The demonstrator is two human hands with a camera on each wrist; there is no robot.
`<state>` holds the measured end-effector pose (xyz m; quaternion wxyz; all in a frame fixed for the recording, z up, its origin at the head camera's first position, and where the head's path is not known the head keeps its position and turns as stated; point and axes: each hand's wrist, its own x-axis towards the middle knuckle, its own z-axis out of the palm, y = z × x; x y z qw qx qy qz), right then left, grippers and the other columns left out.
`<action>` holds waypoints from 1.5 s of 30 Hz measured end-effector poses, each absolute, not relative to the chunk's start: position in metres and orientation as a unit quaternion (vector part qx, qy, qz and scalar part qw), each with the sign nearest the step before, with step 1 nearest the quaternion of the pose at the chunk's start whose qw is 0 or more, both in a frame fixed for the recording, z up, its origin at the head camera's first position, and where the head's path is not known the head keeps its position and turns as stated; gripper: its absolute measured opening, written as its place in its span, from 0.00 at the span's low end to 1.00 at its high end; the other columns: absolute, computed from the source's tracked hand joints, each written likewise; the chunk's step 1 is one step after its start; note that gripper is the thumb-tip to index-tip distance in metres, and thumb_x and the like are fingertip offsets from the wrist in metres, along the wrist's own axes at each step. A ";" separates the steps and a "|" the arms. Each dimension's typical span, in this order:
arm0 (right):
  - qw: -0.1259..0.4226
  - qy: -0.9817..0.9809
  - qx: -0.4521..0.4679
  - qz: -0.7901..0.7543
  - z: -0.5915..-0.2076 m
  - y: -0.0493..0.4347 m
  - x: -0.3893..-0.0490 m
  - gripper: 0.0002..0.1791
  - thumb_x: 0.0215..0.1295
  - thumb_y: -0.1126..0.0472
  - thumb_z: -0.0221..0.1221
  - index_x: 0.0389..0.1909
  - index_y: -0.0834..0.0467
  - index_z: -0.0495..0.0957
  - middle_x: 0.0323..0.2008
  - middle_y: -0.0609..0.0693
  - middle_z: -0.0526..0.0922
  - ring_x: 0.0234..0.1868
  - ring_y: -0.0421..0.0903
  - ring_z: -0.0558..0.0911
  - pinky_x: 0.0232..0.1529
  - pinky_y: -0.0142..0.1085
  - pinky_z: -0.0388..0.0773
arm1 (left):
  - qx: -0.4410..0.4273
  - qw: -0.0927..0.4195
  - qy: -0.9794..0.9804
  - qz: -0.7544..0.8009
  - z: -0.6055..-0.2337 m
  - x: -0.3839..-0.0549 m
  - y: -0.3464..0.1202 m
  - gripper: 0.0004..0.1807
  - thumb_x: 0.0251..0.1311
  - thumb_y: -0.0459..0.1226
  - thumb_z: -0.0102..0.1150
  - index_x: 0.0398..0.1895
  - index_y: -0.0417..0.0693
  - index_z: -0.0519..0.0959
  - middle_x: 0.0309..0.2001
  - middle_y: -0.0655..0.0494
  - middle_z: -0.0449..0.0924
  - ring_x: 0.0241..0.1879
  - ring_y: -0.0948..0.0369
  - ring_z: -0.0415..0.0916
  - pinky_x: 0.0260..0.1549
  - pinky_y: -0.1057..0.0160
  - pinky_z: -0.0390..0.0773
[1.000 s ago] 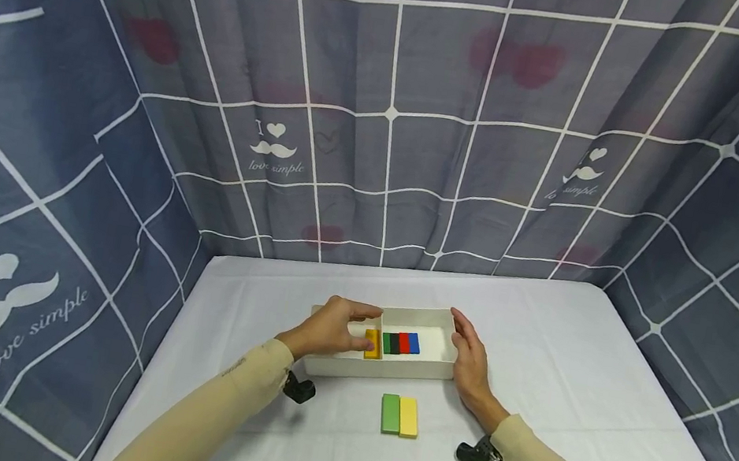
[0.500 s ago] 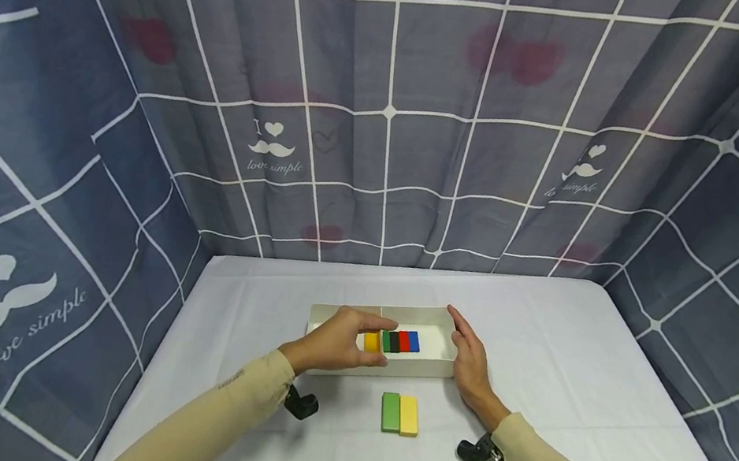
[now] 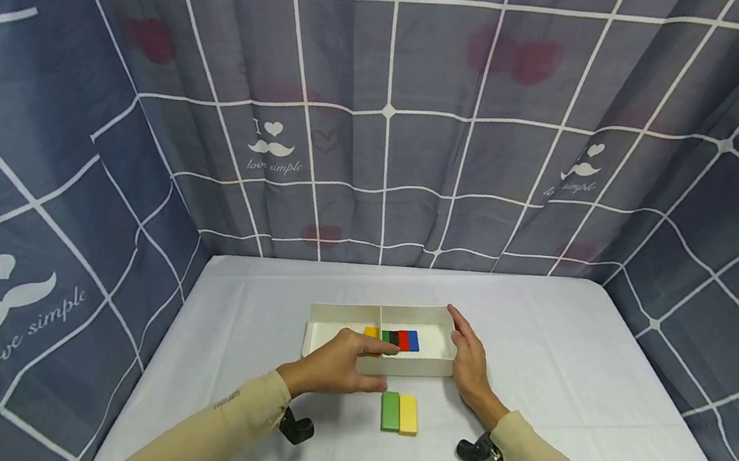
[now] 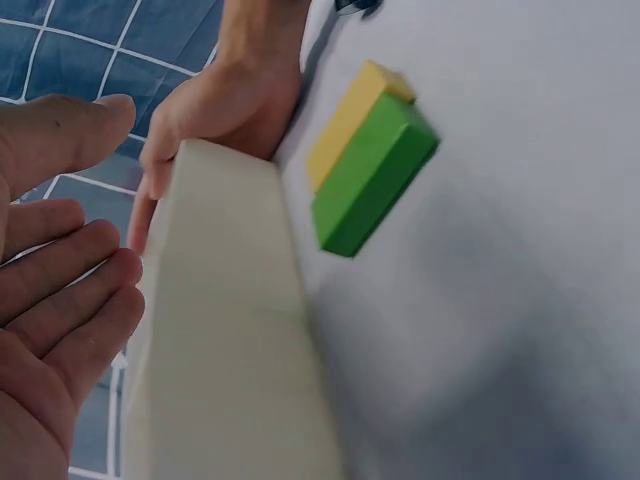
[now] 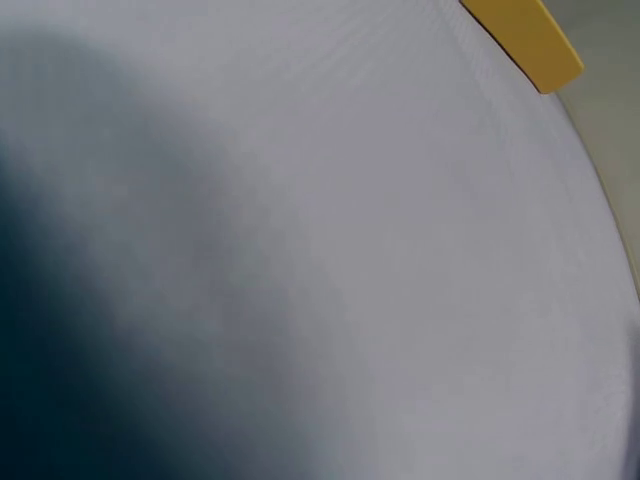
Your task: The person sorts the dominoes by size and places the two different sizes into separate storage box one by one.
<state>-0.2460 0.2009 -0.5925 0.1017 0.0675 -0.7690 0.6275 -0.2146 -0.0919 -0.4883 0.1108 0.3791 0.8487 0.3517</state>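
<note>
My left hand [image 3: 339, 361], its fingers extended and holding nothing, hovers over the front wall of a white two-compartment box [image 3: 342, 314]. In the left wrist view its fingers and thumb stand apart. A green block [image 3: 390, 412] and a yellow block [image 3: 409, 415] lie side by side on the cloth, just right of the left thumb. My right hand [image 3: 474, 370] rests against the box's right end, fingers fairly straight. Inside, an orange-yellow block [image 3: 372, 332], partly hidden, sits left of the divider. Right of it are green, black, red [image 3: 404, 339] and blue [image 3: 414, 340] blocks in a row.
A white cloth [image 3: 541, 328] covers the table. Grey-blue checked curtains [image 3: 326, 136] hang behind it and along both sides. A small black device [image 3: 297, 427] hangs at the left wrist, another [image 3: 471, 451] at the right.
My left hand has come out of the box, moving rightward and toward me, away from the orange-yellow block to near the loose green block. My right hand stays at the box end.
</note>
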 end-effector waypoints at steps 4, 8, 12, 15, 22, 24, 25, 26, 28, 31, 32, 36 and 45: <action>0.108 -0.778 0.063 0.615 -0.592 0.198 -0.246 0.31 0.85 0.70 0.37 0.84 0.63 0.63 0.85 0.64 0.63 0.87 0.62 0.58 0.78 0.18 0.51 | 0.380 0.088 0.846 0.364 -0.496 -0.207 -0.092 0.31 0.65 0.41 0.79 0.71 0.46 0.83 0.65 0.55 0.88 0.63 0.57 0.86 0.66 0.58 0.84; 0.107 -0.779 0.057 0.615 -0.592 0.197 -0.245 0.30 0.85 0.69 0.38 0.84 0.62 0.65 0.84 0.62 0.64 0.87 0.60 0.59 0.82 0.27 0.53 | 0.393 0.055 0.839 0.373 -0.500 -0.201 -0.092 0.30 0.65 0.38 0.78 0.70 0.42 0.83 0.66 0.53 0.87 0.66 0.58 0.85 0.67 0.60 0.82; 0.111 -0.771 0.060 0.625 -0.592 0.198 -0.246 0.30 0.84 0.69 0.39 0.83 0.61 0.67 0.84 0.61 0.66 0.86 0.59 0.61 0.80 0.23 0.55 | 0.401 0.047 0.833 0.378 -0.502 -0.196 -0.093 0.30 0.65 0.37 0.78 0.70 0.42 0.83 0.67 0.52 0.86 0.67 0.57 0.85 0.68 0.60 0.82; 0.113 -0.771 0.062 0.624 -0.592 0.198 -0.246 0.30 0.84 0.69 0.39 0.83 0.61 0.67 0.84 0.60 0.66 0.87 0.59 0.61 0.80 0.24 0.55 | 0.402 0.049 0.831 0.382 -0.504 -0.194 -0.092 0.30 0.64 0.36 0.78 0.70 0.42 0.83 0.67 0.52 0.86 0.67 0.56 0.85 0.68 0.60 0.82; 0.107 -0.778 0.061 0.616 -0.591 0.198 -0.246 0.30 0.84 0.68 0.40 0.83 0.59 0.66 0.85 0.59 0.65 0.87 0.58 0.60 0.87 0.57 0.52 | 0.414 0.054 0.829 0.373 -0.516 -0.188 -0.090 0.31 0.63 0.36 0.79 0.70 0.41 0.82 0.68 0.51 0.86 0.69 0.57 0.83 0.70 0.58 0.80; 0.108 -0.778 0.060 0.616 -0.591 0.198 -0.245 0.30 0.84 0.68 0.39 0.84 0.59 0.66 0.84 0.59 0.65 0.87 0.58 0.60 0.87 0.56 0.51 | 0.420 0.044 0.830 0.366 -0.520 -0.187 -0.089 0.32 0.62 0.36 0.79 0.70 0.39 0.83 0.67 0.50 0.86 0.69 0.55 0.83 0.70 0.57 0.80; 0.109 -0.778 0.060 0.615 -0.591 0.198 -0.245 0.30 0.85 0.68 0.39 0.84 0.59 0.66 0.84 0.59 0.65 0.87 0.58 0.60 0.87 0.53 0.52 | 0.422 0.038 0.831 0.362 -0.523 -0.186 -0.089 0.32 0.62 0.36 0.80 0.69 0.39 0.83 0.66 0.50 0.87 0.68 0.55 0.84 0.70 0.57 0.81; 0.109 -0.779 0.060 0.615 -0.592 0.198 -0.245 0.30 0.85 0.68 0.39 0.84 0.58 0.66 0.84 0.59 0.65 0.87 0.58 0.60 0.87 0.48 0.53 | 0.425 0.031 0.832 0.356 -0.525 -0.185 -0.088 0.32 0.62 0.36 0.80 0.69 0.38 0.83 0.66 0.50 0.87 0.67 0.55 0.84 0.70 0.57 0.81; 0.111 -0.779 0.061 0.615 -0.592 0.198 -0.245 0.30 0.85 0.68 0.40 0.83 0.58 0.67 0.84 0.59 0.65 0.87 0.58 0.60 0.86 0.36 0.54 | 0.428 0.022 0.834 0.348 -0.530 -0.183 -0.087 0.32 0.60 0.36 0.81 0.68 0.37 0.83 0.65 0.49 0.88 0.66 0.55 0.85 0.69 0.56 0.82; 0.114 -0.777 0.064 0.615 -0.592 0.198 -0.244 0.30 0.85 0.68 0.40 0.83 0.59 0.67 0.84 0.59 0.65 0.87 0.58 0.60 0.78 0.19 0.54 | 0.424 0.023 0.840 0.338 -0.536 -0.180 -0.086 0.32 0.60 0.37 0.81 0.67 0.37 0.84 0.64 0.50 0.88 0.64 0.56 0.86 0.68 0.57 0.83; 0.115 -0.777 0.065 0.616 -0.592 0.198 -0.243 0.30 0.85 0.68 0.40 0.83 0.59 0.67 0.84 0.60 0.65 0.87 0.59 0.60 0.75 0.16 0.54 | 0.419 0.028 0.843 0.337 -0.537 -0.178 -0.086 0.32 0.60 0.37 0.81 0.68 0.37 0.84 0.64 0.50 0.88 0.64 0.56 0.86 0.67 0.58 0.83; 0.116 -0.779 0.065 0.613 -0.591 0.198 -0.242 0.30 0.84 0.68 0.40 0.83 0.59 0.67 0.84 0.60 0.65 0.87 0.59 0.60 0.74 0.15 0.54 | 0.393 0.051 0.852 0.342 -0.542 -0.173 -0.084 0.33 0.59 0.37 0.82 0.68 0.38 0.83 0.65 0.51 0.87 0.65 0.59 0.85 0.68 0.62 0.81; 0.111 -0.783 0.061 0.609 -0.590 0.199 -0.244 0.30 0.84 0.68 0.40 0.83 0.59 0.67 0.84 0.59 0.65 0.87 0.58 0.60 0.78 0.21 0.53 | 0.396 0.036 0.858 0.326 -0.551 -0.168 -0.079 0.35 0.55 0.36 0.84 0.67 0.39 0.84 0.63 0.50 0.89 0.64 0.60 0.85 0.67 0.64 0.81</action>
